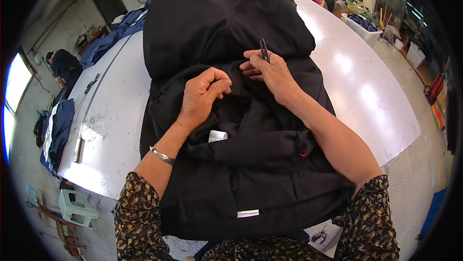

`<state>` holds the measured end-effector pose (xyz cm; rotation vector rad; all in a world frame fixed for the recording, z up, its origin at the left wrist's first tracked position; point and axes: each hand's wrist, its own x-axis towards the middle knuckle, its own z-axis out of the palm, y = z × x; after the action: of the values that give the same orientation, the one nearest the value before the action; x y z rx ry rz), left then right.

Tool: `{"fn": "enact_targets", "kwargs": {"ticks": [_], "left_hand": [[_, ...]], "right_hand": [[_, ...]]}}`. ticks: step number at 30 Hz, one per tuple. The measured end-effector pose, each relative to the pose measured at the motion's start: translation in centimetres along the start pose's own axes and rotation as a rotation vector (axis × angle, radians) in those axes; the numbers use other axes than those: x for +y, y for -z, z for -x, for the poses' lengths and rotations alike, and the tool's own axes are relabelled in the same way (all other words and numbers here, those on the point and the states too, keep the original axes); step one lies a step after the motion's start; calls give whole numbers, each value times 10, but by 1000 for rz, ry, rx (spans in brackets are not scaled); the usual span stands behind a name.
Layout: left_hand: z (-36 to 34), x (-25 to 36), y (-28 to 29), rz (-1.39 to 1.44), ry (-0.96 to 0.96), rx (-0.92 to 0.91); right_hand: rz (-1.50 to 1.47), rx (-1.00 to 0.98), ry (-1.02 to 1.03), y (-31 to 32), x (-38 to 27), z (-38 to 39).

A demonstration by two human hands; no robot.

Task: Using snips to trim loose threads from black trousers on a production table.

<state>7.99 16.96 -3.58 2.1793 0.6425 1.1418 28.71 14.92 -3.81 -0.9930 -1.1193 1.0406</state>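
Note:
Black garments point(226, 15), apparently trousers, lie stacked lengthwise in front of me, the nearer one rumpled and folded back, with a white label point(217, 136) showing. My left hand point(205, 94) is pinched over the dark cloth at the middle; what is between its fingertips is too small to make out. Just to its right, my right hand point(270, 75) grips small black thread snips point(263, 47), blades pointing up, its fingers hovering over or touching the cloth.
A wide white table point(366, 116) carries the garments, navy clothes point(58, 126), a brush point(77, 150) and dark scissors point(91, 82). A person point(65, 68) bends beyond its left side. A pale green stool point(77, 207) stands lower left; white bins point(361, 32) of cloth are at right.

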Motion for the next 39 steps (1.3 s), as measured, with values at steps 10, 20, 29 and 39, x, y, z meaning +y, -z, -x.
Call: {"fn": "enact_targets", "kwargs": {"ticks": [10, 20, 29, 39], "left_hand": [[1, -3, 2, 313, 171, 33], [-2, 3, 2, 570, 224, 95], [-2, 7, 3, 531, 242, 96], [-3, 10, 4, 631, 230, 127]], "right_hand": [[-81, 23, 113, 5, -2, -2], [697, -370, 301, 18, -45, 5], [1186, -439, 416, 11, -74, 27], [1049, -446, 339, 11, -63, 23]]}}
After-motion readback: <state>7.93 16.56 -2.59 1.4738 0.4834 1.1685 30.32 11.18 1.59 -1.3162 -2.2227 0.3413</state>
